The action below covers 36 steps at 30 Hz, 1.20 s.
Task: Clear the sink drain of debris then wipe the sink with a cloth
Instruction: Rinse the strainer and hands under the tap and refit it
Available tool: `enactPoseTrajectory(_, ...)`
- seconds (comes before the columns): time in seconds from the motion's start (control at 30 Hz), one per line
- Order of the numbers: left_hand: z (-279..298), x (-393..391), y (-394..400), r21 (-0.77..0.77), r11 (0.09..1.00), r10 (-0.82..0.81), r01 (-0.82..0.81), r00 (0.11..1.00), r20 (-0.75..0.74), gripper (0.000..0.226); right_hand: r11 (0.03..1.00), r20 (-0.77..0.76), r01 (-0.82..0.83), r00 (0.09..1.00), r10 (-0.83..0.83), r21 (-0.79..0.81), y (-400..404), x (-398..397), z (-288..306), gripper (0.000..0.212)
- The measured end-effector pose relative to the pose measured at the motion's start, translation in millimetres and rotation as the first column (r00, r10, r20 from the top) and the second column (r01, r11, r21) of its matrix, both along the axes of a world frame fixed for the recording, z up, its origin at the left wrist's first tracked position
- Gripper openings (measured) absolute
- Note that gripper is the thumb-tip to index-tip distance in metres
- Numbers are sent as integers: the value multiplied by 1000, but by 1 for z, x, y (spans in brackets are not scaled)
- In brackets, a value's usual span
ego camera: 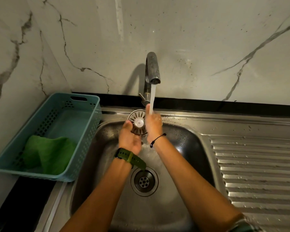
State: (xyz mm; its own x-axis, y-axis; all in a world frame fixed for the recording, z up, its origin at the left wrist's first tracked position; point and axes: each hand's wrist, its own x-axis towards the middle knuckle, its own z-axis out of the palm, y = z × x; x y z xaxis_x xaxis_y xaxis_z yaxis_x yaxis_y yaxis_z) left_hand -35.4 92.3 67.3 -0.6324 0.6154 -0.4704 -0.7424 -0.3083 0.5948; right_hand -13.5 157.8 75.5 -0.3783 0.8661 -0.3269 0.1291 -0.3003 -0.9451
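Note:
A round metal drain strainer (136,116) with slots and a white centre knob is held upright over the steel sink (189,141). My left hand (130,139) grips it from below and the left. My right hand (153,123) is against its right edge, directly under water running from the faucet (152,67). The open drain hole (144,181) lies in the basin floor below my wrists. A green cloth (49,153) lies crumpled in a teal basket (84,104) left of the sink.
A ribbed steel draining board (258,173) with water drops stretches to the right. A marble wall rises behind the faucet. The faucet lever (141,96) sticks out at the base. A black counter edge runs along the back and left.

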Motion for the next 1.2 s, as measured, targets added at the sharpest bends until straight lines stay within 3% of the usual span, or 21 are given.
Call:
enactPoseTrajectory(0.07,-3,-6,3,-51,997,-47,50,997,56,32,940,54,-155,988,146,305,-13,9,-7,40)
enactPoseTrajectory(0.17,-5,-15,6,-105,966,-227,237,968,104,52,663,277,-465,885,375,586,-12,31,-18,22)
enactPoseTrajectory(0.23,-8,-19,7,-117,942,-291,314,940,177,69,445,448,-635,767,460,631,-6,46,-23,27)
enactPoseTrajectory(0.33,-12,-23,7,-72,903,-401,424,891,213,80,254,553,-724,665,501,641,-7,60,-33,43)
enactPoseTrajectory(0.4,-14,-25,7,-43,901,-417,431,890,184,66,142,699,-786,605,381,602,-9,68,-43,58)
enactPoseTrajectory(0.47,-20,-23,7,-33,925,-370,379,916,154,51,29,840,-852,521,152,523,-5,74,-50,70)
enactPoseTrajectory(0.5,-24,-20,7,-37,930,-356,365,923,142,49,29,873,-877,480,85,480,-1,75,-50,70)
enactPoseTrajectory(0.57,-32,-11,8,-58,922,-375,382,921,103,52,157,883,-884,459,103,441,2,70,-48,62)
enactPoseTrajectory(0.63,-35,-5,11,-63,903,-424,425,905,36,50,271,824,-836,533,191,478,-6,59,-45,62)
enactPoseTrajectory(0.67,-34,-6,13,-83,897,-435,434,901,8,46,283,785,-809,578,223,515,-13,56,-45,64)
enactPoseTrajectory(0.8,-35,-21,14,-150,893,-428,425,904,11,53,195,702,-765,642,308,614,-16,71,-45,68)
enactPoseTrajectory(0.9,-40,-21,12,-97,925,-366,368,930,42,53,49,824,-835,550,136,549,3,83,-45,57)
enactPoseTrajectory(0.97,-43,-16,14,-115,925,-365,363,931,7,52,117,882,-889,455,125,442,9,78,-47,56)
enactPoseTrajectory(1.0,-43,-13,15,-130,918,-379,374,925,-14,52,166,875,-890,451,176,425,6,73,-47,59)
enactPoseTrajectory(1.1,-39,-14,16,-164,897,-423,411,905,-42,53,259,759,-834,551,347,487,-13,65,-49,68)
enactPoseTrajectory(1.2,-38,-25,14,-120,914,-392,389,920,-6,50,214,709,-790,610,353,574,-19,75,-52,74)
